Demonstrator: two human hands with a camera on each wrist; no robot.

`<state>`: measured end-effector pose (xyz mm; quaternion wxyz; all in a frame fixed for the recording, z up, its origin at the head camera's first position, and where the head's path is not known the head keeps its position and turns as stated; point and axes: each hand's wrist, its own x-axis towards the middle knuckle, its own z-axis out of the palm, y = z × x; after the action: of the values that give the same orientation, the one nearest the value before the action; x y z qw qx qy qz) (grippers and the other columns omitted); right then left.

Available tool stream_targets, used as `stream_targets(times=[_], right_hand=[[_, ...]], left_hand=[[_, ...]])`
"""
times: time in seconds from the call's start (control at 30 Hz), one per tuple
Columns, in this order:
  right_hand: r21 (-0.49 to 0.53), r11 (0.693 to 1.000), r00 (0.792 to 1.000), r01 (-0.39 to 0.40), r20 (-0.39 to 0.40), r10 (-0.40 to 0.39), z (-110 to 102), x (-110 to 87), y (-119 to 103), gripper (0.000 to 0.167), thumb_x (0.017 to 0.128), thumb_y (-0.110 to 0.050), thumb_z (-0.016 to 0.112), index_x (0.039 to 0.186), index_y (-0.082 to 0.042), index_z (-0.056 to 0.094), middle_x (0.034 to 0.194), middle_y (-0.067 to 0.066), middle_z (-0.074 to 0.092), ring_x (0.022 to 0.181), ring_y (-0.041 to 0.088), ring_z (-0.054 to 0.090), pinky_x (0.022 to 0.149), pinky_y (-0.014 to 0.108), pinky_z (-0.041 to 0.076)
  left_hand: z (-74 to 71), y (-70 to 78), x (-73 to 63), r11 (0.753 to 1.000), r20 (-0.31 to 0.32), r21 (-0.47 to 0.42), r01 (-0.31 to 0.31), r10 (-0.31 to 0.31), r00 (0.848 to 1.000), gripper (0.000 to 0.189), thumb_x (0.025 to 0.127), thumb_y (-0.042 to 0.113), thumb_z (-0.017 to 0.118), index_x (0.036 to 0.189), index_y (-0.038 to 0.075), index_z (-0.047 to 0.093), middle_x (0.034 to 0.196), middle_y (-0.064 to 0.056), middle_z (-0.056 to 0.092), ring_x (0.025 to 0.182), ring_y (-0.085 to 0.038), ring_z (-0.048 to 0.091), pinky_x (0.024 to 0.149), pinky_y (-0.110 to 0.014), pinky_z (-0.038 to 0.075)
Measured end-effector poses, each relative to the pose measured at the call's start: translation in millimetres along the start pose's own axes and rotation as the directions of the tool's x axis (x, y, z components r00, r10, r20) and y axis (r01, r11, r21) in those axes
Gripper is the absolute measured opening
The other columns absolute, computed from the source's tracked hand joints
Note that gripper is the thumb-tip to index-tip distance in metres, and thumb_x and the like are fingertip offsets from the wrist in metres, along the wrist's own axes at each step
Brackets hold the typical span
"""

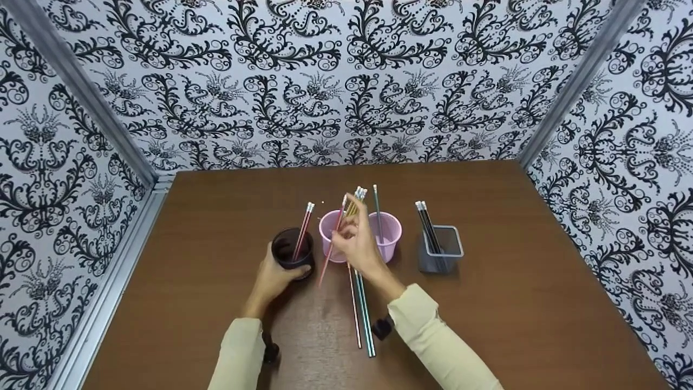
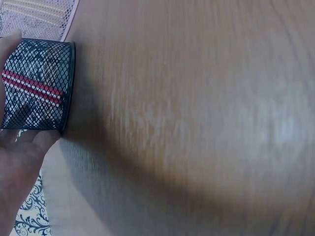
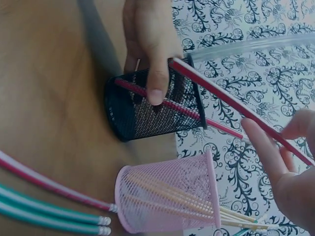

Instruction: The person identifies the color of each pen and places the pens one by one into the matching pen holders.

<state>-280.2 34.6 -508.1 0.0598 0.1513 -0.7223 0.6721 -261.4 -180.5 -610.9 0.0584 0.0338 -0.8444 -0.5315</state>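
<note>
My left hand grips a round black mesh pencil cup from its left side, the thumb across its front. Two red pencils lean inside that cup. Between the fingertips of my right hand a red pencil is pinched near its upper end, slanting down in front of a pink mesh cup. Yellow pencils stand in this pink cup, partly behind my right hand. In the right wrist view the pinched pencil's lower end shows close to the black cup.
One loose red pencil and two green pencils lie on the brown table. A second pink cup holds a green pencil. Farther right, a square mesh holder contains black pencils. Patterned walls surround the table.
</note>
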Motion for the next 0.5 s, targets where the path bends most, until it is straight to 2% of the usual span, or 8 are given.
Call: stream_targets(times=[0.13,0.27,0.37,0.5], right_hand=[[0.093,0.996,0.996,-0.009,-0.083,0.016,7.9,12.8,-5.8,0.087,0.078,0.016,0.059,0.153,-0.015,0.026,0.1,0.018,0.053,0.076,0.014,0.059,0.057,0.033,0.06],[0.125,0.992,0.989,0.024,-0.148,-0.005,16.2,23.7,-9.7,0.084,0.079,0.015,0.061,0.15,-0.016,0.028,0.097,0.013,0.055,0.075,0.015,0.06,0.056,0.039,0.061],[0.072,0.995,0.983,0.066,-0.175,-0.053,22.8,30.8,-7.0,0.081,0.079,0.014,0.063,0.149,-0.013,0.03,0.096,0.015,0.056,0.074,0.015,0.06,0.058,0.034,0.061],[-0.025,0.995,0.979,0.097,-0.179,-0.1,31.2,35.5,2.6,0.08,0.078,0.014,0.066,0.147,-0.009,0.033,0.095,0.019,0.056,0.075,0.019,0.062,0.069,0.035,0.062]], left_hand=[[0.8,-0.6,0.1,1.0,-0.007,0.0,-0.011,0.011,1.0,0.094,0.066,0.028,0.093,0.141,0.005,0.041,0.135,-0.021,0.061,0.127,-0.036,0.057,0.108,-0.051,0.044],[1.2,0.2,-0.1,1.0,-0.013,-0.013,-0.013,0.013,1.0,0.094,0.066,0.026,0.094,0.141,0.005,0.041,0.135,-0.02,0.061,0.126,-0.035,0.058,0.108,-0.049,0.043],[0.9,1.2,-0.5,1.0,-0.006,-0.028,-0.003,0.003,1.0,0.096,0.065,0.027,0.094,0.142,0.006,0.04,0.136,-0.019,0.061,0.127,-0.034,0.057,0.109,-0.047,0.043],[0.0,1.9,-1.4,0.999,0.01,-0.032,0.009,-0.009,1.0,0.097,0.067,0.029,0.093,0.144,0.007,0.038,0.138,-0.019,0.059,0.13,-0.034,0.056,0.111,-0.049,0.042]])
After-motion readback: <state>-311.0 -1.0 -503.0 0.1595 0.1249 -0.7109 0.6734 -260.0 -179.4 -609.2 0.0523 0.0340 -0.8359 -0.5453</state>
